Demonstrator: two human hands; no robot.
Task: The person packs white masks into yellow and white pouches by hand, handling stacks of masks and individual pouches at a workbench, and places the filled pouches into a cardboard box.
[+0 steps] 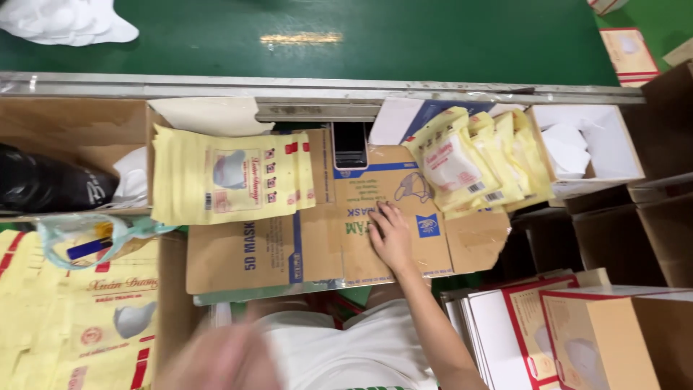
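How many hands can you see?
2. The right hand rests flat on the brown cardboard sheet in the middle. The left hand is a blur at the bottom, near the white shirt.

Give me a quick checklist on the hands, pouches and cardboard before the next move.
1. Right hand flat on the cardboard sheet, holding nothing: ok.
2. Left hand sharp enough to judge: not ok, blurred; grip cannot tell.
3. Flat yellow pouches stacked on the cardboard's left part: ok.
4. Filled yellow pouches piled at the right, near the white box: ok.
5. Phone above the cardboard, apart from both hands: ok.
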